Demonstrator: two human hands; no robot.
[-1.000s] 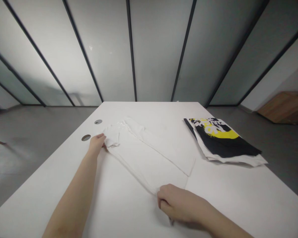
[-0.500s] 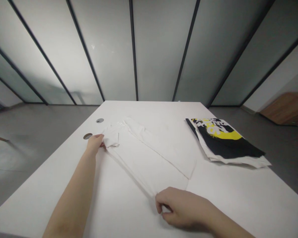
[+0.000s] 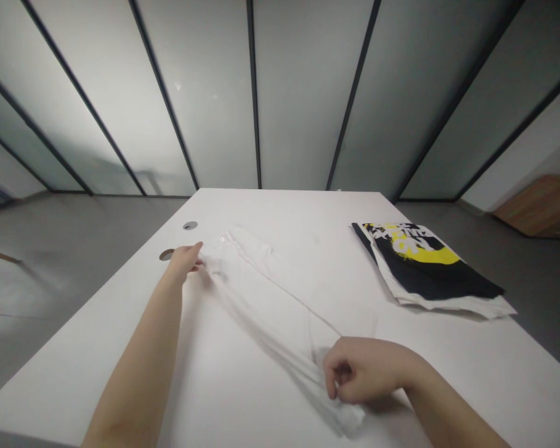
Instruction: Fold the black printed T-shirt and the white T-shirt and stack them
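A thin white T-shirt (image 3: 270, 311) lies partly folded across the white table, its near edge lifted and smeared by motion. At its far left corner my left hand (image 3: 186, 260) pinches the cloth by the shoulder end. My right hand (image 3: 366, 370) is closed on the lower end at the front right, and a loose flap of fabric hangs under its fingers. A fold line runs slantwise between the two hands. The fingertips of the right hand partly hide the cloth they grip.
A stack of folded shirts (image 3: 424, 264), black with a yellow and white print on top, rests at the table's right side. Two round holes (image 3: 190, 226) pierce the white table (image 3: 121, 348) on its left. Frosted glass panels (image 3: 289, 93) stand behind.
My right hand has moved to the right and slightly up, drawing the shirt's near edge over with it. My left hand remains at the far left corner.
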